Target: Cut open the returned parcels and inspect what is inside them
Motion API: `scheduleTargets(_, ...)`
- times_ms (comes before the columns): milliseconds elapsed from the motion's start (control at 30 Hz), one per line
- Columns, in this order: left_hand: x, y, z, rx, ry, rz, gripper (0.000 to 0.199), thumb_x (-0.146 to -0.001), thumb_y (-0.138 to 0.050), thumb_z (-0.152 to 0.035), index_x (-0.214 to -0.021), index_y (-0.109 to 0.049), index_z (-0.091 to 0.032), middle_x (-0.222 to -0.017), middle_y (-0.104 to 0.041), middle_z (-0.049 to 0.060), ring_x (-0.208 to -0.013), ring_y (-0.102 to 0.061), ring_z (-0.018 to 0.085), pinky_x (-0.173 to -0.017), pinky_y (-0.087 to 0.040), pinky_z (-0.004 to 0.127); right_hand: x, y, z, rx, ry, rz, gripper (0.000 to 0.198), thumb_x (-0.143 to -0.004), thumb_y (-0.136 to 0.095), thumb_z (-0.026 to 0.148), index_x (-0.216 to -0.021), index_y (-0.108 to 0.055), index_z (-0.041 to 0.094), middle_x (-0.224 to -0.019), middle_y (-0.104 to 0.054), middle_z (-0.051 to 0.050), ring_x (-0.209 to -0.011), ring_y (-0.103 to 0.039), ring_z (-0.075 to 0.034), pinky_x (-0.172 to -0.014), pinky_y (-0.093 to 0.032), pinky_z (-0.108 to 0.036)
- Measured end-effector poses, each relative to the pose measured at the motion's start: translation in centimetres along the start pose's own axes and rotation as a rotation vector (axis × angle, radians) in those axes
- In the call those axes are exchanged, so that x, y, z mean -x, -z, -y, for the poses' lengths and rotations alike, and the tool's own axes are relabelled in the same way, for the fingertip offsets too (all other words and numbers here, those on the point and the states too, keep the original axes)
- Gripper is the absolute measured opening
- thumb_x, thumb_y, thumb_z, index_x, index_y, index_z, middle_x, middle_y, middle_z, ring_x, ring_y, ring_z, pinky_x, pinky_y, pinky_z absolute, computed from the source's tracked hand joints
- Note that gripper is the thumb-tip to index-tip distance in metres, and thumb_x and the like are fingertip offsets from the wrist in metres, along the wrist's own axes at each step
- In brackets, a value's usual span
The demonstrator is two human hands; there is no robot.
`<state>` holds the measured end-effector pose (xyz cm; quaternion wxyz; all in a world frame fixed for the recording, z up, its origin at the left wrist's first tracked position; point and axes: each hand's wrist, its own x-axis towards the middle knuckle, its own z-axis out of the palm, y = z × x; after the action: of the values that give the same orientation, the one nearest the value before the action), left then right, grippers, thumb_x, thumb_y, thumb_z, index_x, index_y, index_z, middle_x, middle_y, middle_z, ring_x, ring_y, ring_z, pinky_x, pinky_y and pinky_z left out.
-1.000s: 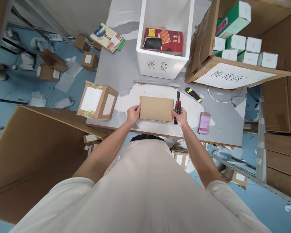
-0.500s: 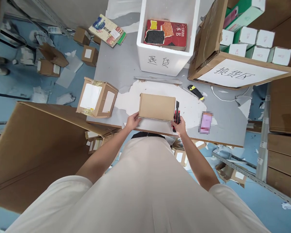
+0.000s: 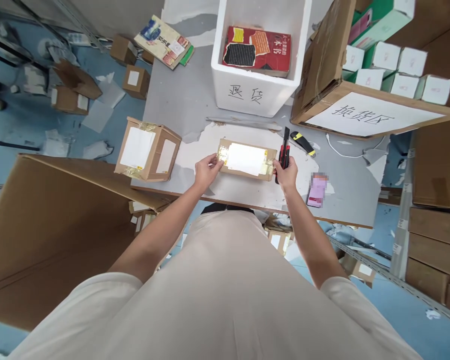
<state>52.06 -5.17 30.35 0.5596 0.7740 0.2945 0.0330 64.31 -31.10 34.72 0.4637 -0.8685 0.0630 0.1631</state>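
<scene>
Between my hands is a small brown cardboard box (image 3: 225, 172), its white label and clear tape facing me. My left hand (image 3: 207, 172) pinches the box's left end between thumb and fingers. At the other end, my right hand (image 3: 286, 172) touches the box with its thumb side while its fingers wrap round a red and black box cutter (image 3: 284, 156). The cutter points away from me; I cannot make out its blade clearly. A second cutter, yellow and black (image 3: 303, 143), lies on the table just beyond my right hand.
A taped carton (image 3: 164, 159) stands at the table's left, books (image 3: 165, 42) behind it. At the back are a white foam box (image 3: 247, 92) holding a red book and a large carton (image 3: 375, 112) of green-white boxes. A phone (image 3: 317, 190) lies right; a big open carton (image 3: 60, 225) is at left.
The box has been turned so its labelled, taped side shows instead of a plain brown face. Both hands have moved slightly away from my body, and the right hand with the cutter has shifted right.
</scene>
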Motion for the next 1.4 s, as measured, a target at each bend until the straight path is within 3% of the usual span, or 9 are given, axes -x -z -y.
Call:
scheduleTargets(133, 1.6, -0.2, 0.5, -0.160, -0.247, -0.035, 0.052, -0.086, -0.060, -0.045, -0.130, -0.055, -0.018, -0.136, -0.055, 0.016, -0.129, -0.050, 0.027, -0.108, -0.042, 0.047, 0.4, 0.2, -0.5, 0.014, -0.018, -0.022, 0.035, -0.073, -0.064, 0.049, -0.089, -0.049, 0.022, -0.070, -0.055, 0.005, -0.053, -0.053, -0.010, -0.051, -0.047, -0.025)
scheduleTargets(233, 2.8, -0.8, 0.7, -0.251, -0.509, 0.148, 0.038, -0.091, -0.052, -0.041, -0.122, -0.060, -0.020, -0.134, -0.057, 0.015, -0.133, -0.046, 0.028, -0.112, -0.035, 0.051, 1.0, 0.9, 0.1, 0.083, 0.017, -0.021, 0.036, -0.076, -0.062, 0.051, -0.093, -0.052, 0.021, -0.072, -0.059, 0.003, -0.057, -0.055, -0.013, -0.055, -0.049, -0.028)
scheduleTargets(333, 3.1, -1.5, 1.2, -0.273, -0.596, 0.257, 0.034, -0.098, -0.038, -0.035, -0.117, -0.063, -0.022, -0.129, -0.062, 0.012, -0.132, -0.048, 0.025, -0.112, -0.036, 0.052, 1.4, 1.6, 2.1, 0.264, 0.219, -0.015, 0.041, -0.081, -0.059, 0.049, -0.110, -0.054, 0.022, -0.086, -0.065, -0.003, -0.073, -0.059, -0.018, -0.069, -0.051, -0.033)
scheduleTargets(433, 2.8, -1.9, 2.0, -0.256, -0.601, 0.258, 0.038, -0.100, -0.031, -0.031, -0.119, -0.062, -0.023, -0.128, -0.063, 0.012, -0.133, -0.048, 0.022, -0.112, -0.037, 0.052, 1.7, 1.3, 5.4, 0.541, 0.478, 0.323, 0.052, -0.090, -0.050, 0.041, -0.138, -0.041, 0.024, -0.108, -0.065, -0.008, -0.090, -0.061, -0.023, -0.077, -0.049, -0.035)
scheduleTargets(533, 2.5, -2.1, 2.5, -0.253, -0.628, 0.259, 0.039, -0.101, -0.029, -0.030, -0.119, -0.062, -0.021, -0.128, -0.063, 0.012, -0.134, -0.046, 0.021, -0.112, -0.037, 0.052, 1.6, -0.3, 8.5, 0.909, 0.681, 0.718, 0.053, -0.096, -0.039, 0.030, -0.148, -0.031, 0.033, -0.114, -0.063, -0.007, -0.093, -0.062, -0.023, -0.073, -0.045, -0.031)
scheduleTargets(633, 2.4, -2.2, 2.7, -0.243, -0.647, 0.246, 0.039, -0.101, -0.029, -0.030, -0.118, -0.063, -0.020, -0.129, -0.063, 0.013, -0.134, -0.046, 0.022, -0.112, -0.036, 0.053, 1.2, -2.0, 10.4, 1.200, 0.779, 0.845, 0.058, -0.096, -0.036, 0.023, -0.151, -0.023, 0.039, -0.112, -0.063, -0.007, -0.084, -0.064, -0.020, -0.069, -0.041, -0.028)
scheduleTargets(967, 1.7, -2.7, 2.7, -0.220, -0.608, 0.279, 0.038, -0.100, -0.031, -0.033, -0.118, -0.062, -0.021, -0.128, -0.063, 0.014, -0.134, -0.047, 0.023, -0.112, -0.035, 0.054, 1.0, -3.3, 12.0, 1.527, 0.812, 0.790, 0.072, -0.094, -0.029, 0.013, -0.151, 0.003, 0.043, -0.113, -0.060, -0.012, -0.082, -0.065, -0.022, -0.067, -0.036, -0.030)
scheduleTargets(1233, 1.4, -2.3, 2.1, -0.257, -0.593, 0.282, 0.040, -0.100, -0.028, -0.029, -0.115, -0.064, -0.019, -0.129, -0.063, 0.012, -0.134, -0.046, 0.023, -0.112, -0.036, 0.053, 1.0, -3.5, 11.8, 1.517, 0.808, 0.776, 0.070, -0.094, -0.029, 0.011, -0.152, -0.004, 0.041, -0.115, -0.059, -0.013, -0.085, -0.066, -0.025, -0.064, -0.037, -0.030)
scheduleTargets(1400, 1.2, -2.1, 2.2, -0.308, -0.608, 0.295, 0.045, -0.100, -0.022, -0.026, -0.114, -0.064, -0.019, -0.129, -0.063, 0.011, -0.132, -0.048, 0.024, -0.112, -0.037, 0.050, 1.3, -1.7, 11.2, 1.559, 0.770, 0.773, 0.067, -0.094, -0.025, 0.009, -0.153, -0.013, 0.037, -0.112, -0.059, -0.014, -0.081, -0.067, -0.027, -0.055, -0.033, -0.031)
